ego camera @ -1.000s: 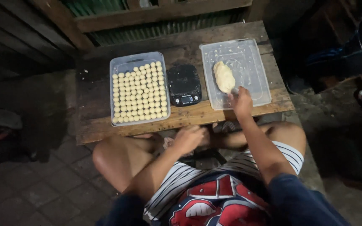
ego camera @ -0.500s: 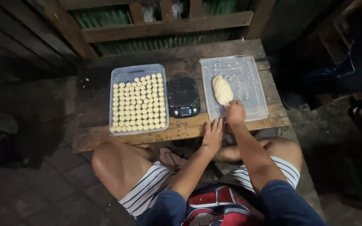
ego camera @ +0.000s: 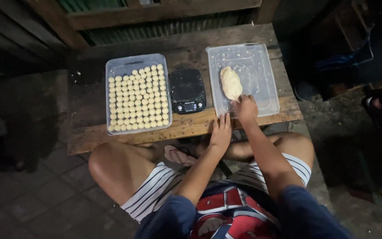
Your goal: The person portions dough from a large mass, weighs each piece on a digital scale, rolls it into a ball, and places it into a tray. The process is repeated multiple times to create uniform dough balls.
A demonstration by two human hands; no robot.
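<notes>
Clearly right hand (ego camera: 245,107) pinched lower end of dough lump (ego camera: 231,82) in clear tray (ego camera: 268,77), right of centre; left hand (ego camera: 221,129) flat, empty, on table edge (ego camera: 182,128). Risk: tray overhung edge, hard pull could tip it.

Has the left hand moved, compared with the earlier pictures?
Yes. The left hand went up from the lap to the near edge of the wooden table, beside the right hand at the clear tray.
</notes>
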